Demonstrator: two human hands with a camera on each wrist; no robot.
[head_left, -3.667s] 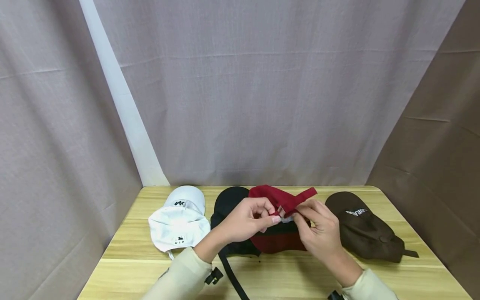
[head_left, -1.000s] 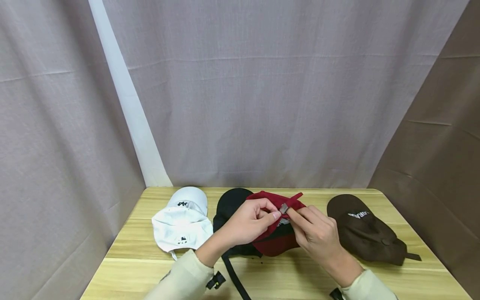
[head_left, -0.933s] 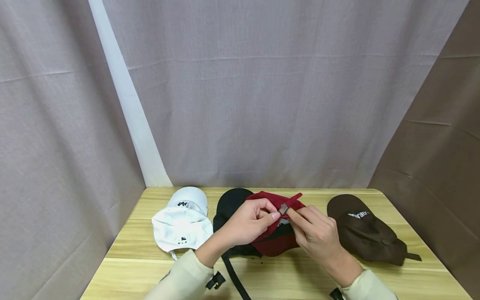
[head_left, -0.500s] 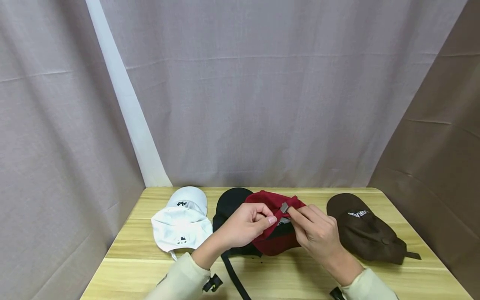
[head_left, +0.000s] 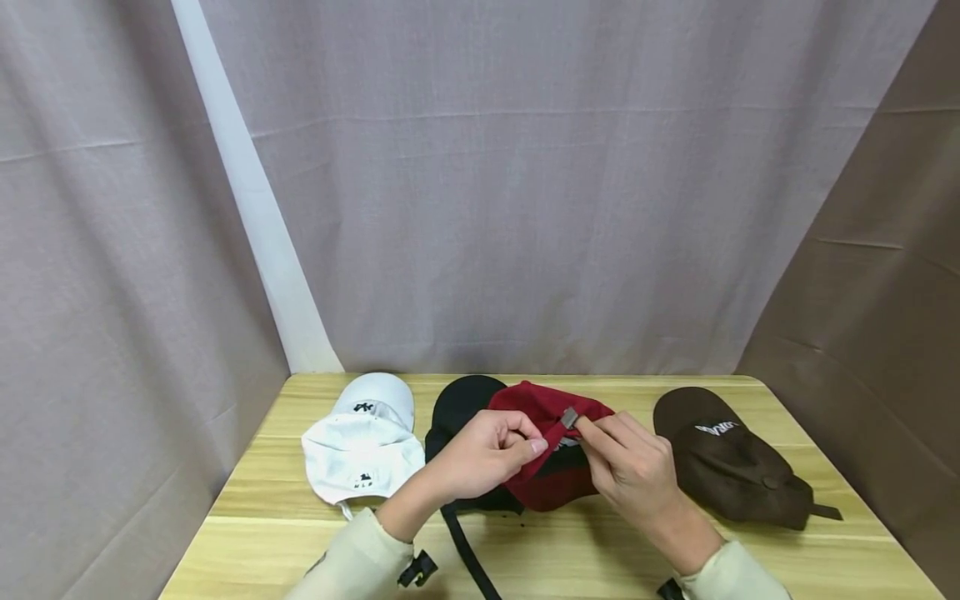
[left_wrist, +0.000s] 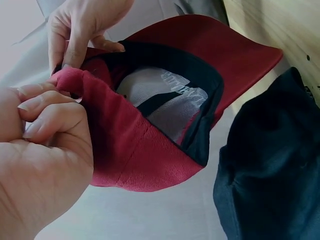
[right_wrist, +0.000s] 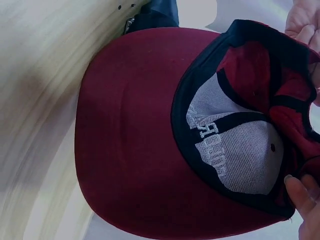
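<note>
A dark red baseball cap point(head_left: 551, 492) is held up over the table, its inside and brim facing down toward me. My left hand point(head_left: 487, 454) pinches the cap's red back strap point(left_wrist: 75, 80) between thumb and curled fingers. A grey metal buckle point(head_left: 570, 417) sits on the strap between both hands. My right hand point(head_left: 633, 462) grips the cap's back edge right beside the buckle, its thumb point(right_wrist: 300, 195) against the inner rim in the right wrist view. White mesh lining point(left_wrist: 150, 95) with lettering shows inside the crown. The strap's free end is hidden.
Behind the red cap lies a black cap point(head_left: 461, 408) with a long black strap point(head_left: 468, 554) trailing to the front. White caps point(head_left: 363, 458) lie at left, a brown cap point(head_left: 738, 467) at right. Grey curtains point(head_left: 525, 183) enclose the wooden table point(head_left: 247, 525).
The strap end that stuck out beyond the buckle has shortened until it no longer shows. My left hand has drawn slightly left and down with the strap; my right hand has stayed at the buckle.
</note>
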